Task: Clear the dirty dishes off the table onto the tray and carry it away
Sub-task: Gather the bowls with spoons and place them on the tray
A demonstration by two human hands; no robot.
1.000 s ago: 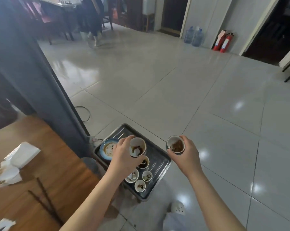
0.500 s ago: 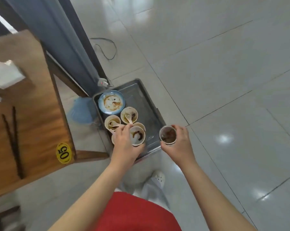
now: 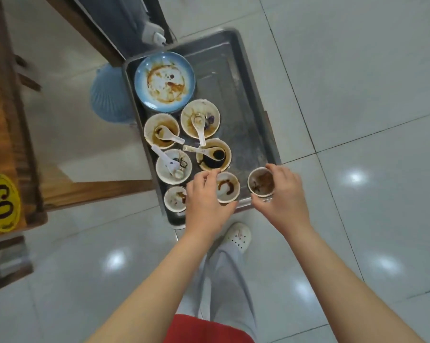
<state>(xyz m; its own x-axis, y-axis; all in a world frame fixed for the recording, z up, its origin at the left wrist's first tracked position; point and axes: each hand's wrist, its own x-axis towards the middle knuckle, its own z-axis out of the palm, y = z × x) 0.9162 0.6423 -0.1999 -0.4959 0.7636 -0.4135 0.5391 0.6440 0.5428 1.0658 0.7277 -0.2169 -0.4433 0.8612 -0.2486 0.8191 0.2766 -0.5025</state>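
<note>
White tile floor (image 3: 357, 95): seen glossy on every side of the fingers.
Wooden table (image 3: 1, 120): found well to the left of the left fingers; only its edge is shown.
Metal tray (image 3: 233, 82): set low beside the table and stretched away from the fingertips; its near end is overlapped by both hands.
Left hand (image 3: 205, 206): curled round a stained cup, with the fingers laid on the far rim and the thumb on the near side.
Right hand (image 3: 283, 196): wrapped round a second cup, which is gripped at the rim and side.
Blue plate (image 3: 165, 81): laid at the tray's far end, well beyond the fingers, smeared with brown sauce.
Bowls (image 3: 200, 118): four are grouped between the plate and the fingertips, each with a white spoon (image 3: 199, 127) left in it.
Dark-sauce bowl (image 3: 214, 154): placed just beyond the left fingertips.
Left cup (image 3: 227, 187): held over the tray's near end; contact with the tray cannot be told.
Right cup (image 3: 261, 181): held at the tray's near right corner.
Small cup (image 3: 175, 198): stood on the tray, just left of the left knuckles, partly hidden.
</note>
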